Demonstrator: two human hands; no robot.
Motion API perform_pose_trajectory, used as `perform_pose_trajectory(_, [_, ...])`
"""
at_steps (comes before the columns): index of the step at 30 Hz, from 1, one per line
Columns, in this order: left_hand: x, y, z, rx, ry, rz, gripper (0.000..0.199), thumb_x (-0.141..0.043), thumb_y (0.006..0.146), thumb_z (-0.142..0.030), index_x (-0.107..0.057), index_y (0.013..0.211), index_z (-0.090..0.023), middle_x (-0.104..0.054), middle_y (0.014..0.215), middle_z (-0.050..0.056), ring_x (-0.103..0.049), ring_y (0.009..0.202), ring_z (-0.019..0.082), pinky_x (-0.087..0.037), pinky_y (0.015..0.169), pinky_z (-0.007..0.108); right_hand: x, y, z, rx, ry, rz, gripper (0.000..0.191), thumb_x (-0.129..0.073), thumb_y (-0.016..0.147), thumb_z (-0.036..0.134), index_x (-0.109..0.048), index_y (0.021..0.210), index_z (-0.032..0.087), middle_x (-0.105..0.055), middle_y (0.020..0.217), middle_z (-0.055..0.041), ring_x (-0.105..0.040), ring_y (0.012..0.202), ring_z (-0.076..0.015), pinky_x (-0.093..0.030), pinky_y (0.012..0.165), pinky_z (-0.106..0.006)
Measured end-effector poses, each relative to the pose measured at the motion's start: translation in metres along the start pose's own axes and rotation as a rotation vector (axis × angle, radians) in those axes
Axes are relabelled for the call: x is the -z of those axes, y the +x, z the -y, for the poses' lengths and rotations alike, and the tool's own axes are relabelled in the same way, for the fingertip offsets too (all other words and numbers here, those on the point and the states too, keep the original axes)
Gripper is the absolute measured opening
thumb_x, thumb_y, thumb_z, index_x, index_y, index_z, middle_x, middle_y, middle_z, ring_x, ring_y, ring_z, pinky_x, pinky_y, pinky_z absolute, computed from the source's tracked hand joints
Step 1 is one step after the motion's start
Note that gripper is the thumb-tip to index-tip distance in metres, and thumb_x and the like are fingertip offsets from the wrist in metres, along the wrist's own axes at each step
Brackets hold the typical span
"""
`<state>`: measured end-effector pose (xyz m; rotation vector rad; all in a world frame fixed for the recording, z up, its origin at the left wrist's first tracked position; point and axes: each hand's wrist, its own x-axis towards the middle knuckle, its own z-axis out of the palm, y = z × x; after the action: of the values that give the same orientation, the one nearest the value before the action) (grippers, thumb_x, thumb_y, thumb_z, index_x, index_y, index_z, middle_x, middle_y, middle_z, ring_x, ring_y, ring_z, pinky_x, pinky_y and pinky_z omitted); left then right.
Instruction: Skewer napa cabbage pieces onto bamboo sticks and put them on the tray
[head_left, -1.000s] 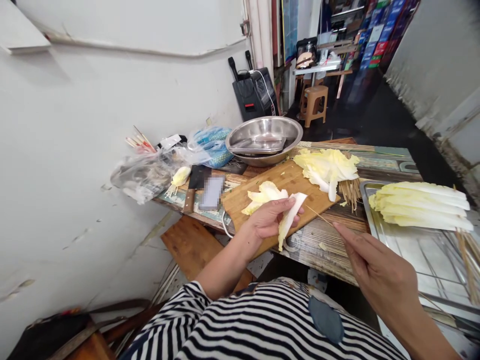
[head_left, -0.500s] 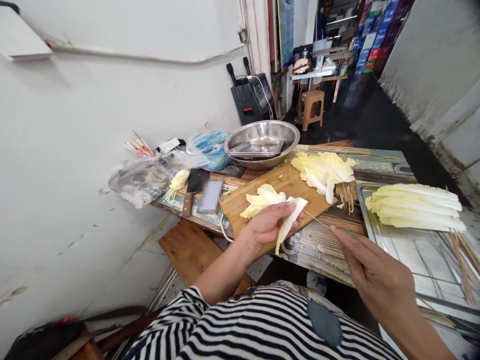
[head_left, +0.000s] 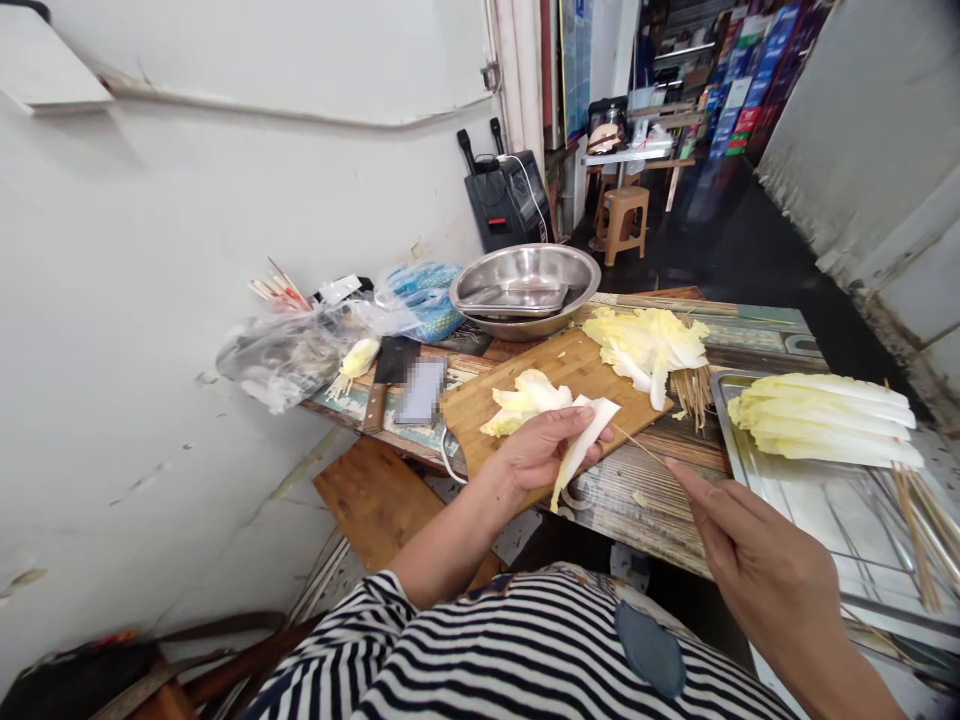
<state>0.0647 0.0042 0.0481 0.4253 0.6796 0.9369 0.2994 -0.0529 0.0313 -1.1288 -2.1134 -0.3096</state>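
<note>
Over the near edge of the cutting board [head_left: 525, 395], left hand [head_left: 536, 450] curled around one folded napa cabbage leaf [head_left: 581, 445], thumb on top, fingers under. Right hand [head_left: 757, 560] pinches one thin bamboo skewer [head_left: 637, 445] between thumb and forefinger, tip just beside the leaf; contact can't be confirmed. Board holds two loose leaf piles: small one [head_left: 525, 398] by the left hand, larger one [head_left: 649, 342] at far end. One bundle of bare skewers [head_left: 691, 390] on the counter [head_left: 637, 490]. One steel tray [head_left: 825, 510] with a row of skewered leaves [head_left: 825, 420]. One steel basin [head_left: 525, 290], one cleaver [head_left: 386, 375], plastic bags [head_left: 300, 345]. No legible writing; the patch beside the cleaver is blurred.
</note>
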Motion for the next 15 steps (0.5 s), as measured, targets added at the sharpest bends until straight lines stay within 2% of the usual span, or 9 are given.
perform_pose_trajectory(5, [0.005,0.004,0.004,-0.047,0.033,0.01,0.018,-0.082,0.08,-0.019,-0.069,0.087,-0.008,-0.071,0.075,0.007,-0.063,0.058,0.009,-0.053,0.056,0.016,0.001,0.001,0.0,0.001,0.006,-0.008,0.033,-0.046,0.108,0.027,-0.075,0.12,0.016,-0.066,0.072,0.0034,-0.055,0.048,-0.0078,-0.038,0.045,-0.024])
perform_pose_trajectory(9, [0.008,0.006,0.006,-0.088,0.13,0.041,0.026,-0.086,0.078,-0.026,-0.071,0.089,-0.008,-0.072,0.075,0.008,-0.065,0.058,0.01,-0.053,0.057,0.018,0.004,0.0,0.0,0.002,0.001,0.005,0.035,-0.044,0.108,0.027,-0.074,0.12,0.017,-0.056,0.064,0.0056,-0.054,0.046,-0.0081,-0.038,0.044,-0.024])
perform_pose_trajectory(12, [0.005,0.004,0.005,-0.068,0.194,0.023,0.031,-0.088,0.077,-0.03,-0.071,0.089,-0.008,-0.073,0.074,0.008,-0.065,0.057,0.01,-0.052,0.057,0.019,0.009,0.0,-0.001,0.011,0.016,0.027,0.031,-0.046,0.107,0.024,-0.073,0.121,0.015,-0.062,0.068,0.0041,-0.06,0.05,-0.0092,-0.039,0.046,-0.024])
perform_pose_trajectory(15, [0.001,0.0,0.006,-0.041,0.22,0.044,0.042,-0.093,0.067,-0.038,-0.071,0.087,-0.008,-0.073,0.074,0.007,-0.064,0.055,0.011,-0.051,0.058,0.022,0.018,0.002,-0.001,0.044,0.021,0.058,0.03,-0.046,0.107,0.023,-0.072,0.119,0.014,-0.069,0.072,0.0016,-0.066,0.055,-0.0105,-0.043,0.047,-0.024])
